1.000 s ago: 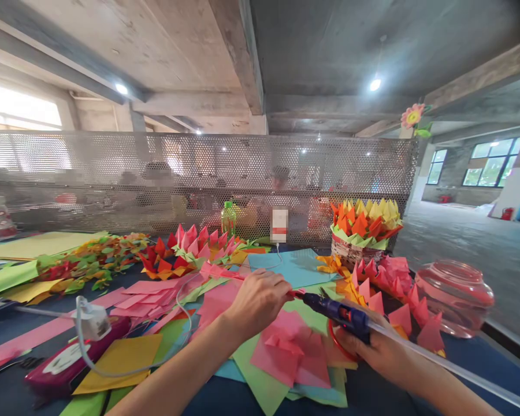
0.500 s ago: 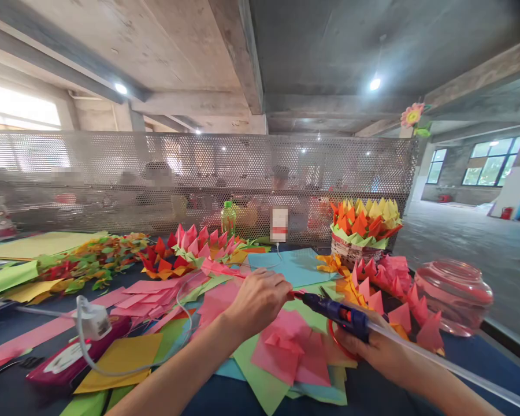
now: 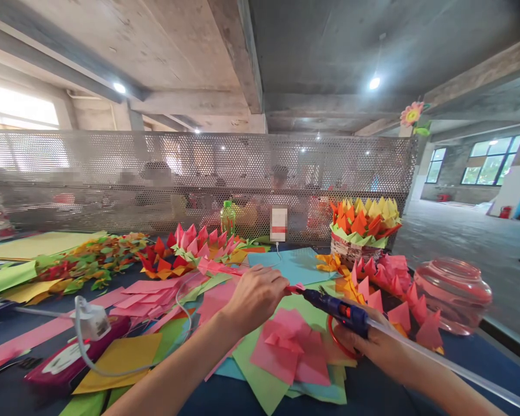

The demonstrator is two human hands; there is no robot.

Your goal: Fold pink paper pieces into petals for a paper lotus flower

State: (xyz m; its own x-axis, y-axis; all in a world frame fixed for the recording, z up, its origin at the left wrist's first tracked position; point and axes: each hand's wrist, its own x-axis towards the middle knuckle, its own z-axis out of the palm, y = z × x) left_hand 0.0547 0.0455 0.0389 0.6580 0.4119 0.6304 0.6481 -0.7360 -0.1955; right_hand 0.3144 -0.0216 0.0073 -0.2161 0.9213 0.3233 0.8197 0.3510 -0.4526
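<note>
My right hand (image 3: 366,341) is closed around a dark blue glue gun (image 3: 338,307), a long clear glue stick (image 3: 442,361) sticking out of its back. The gun's nozzle points left and touches or nearly touches a small pink and red paper piece (image 3: 293,289). That piece is pinched in the fingers of my left hand (image 3: 260,292), which partly hide it. A pink paper strip (image 3: 219,267) trails off beyond the left hand. Below both hands lie pink paper squares (image 3: 281,349) on top of green sheets (image 3: 264,384).
A clear pinkish jar (image 3: 453,297) stands at the right edge, beside rows of folded pink paper points (image 3: 401,315). Behind is a folded-paper basket (image 3: 359,251). A purple power strip (image 3: 69,361) with a white charger (image 3: 91,320) lies left. A perforated metal screen (image 3: 225,167) closes the back.
The gun's nozzle and the left fingers have shifted very slightly, and more of the pink piece shows between them. Both hands keep their hold.
</note>
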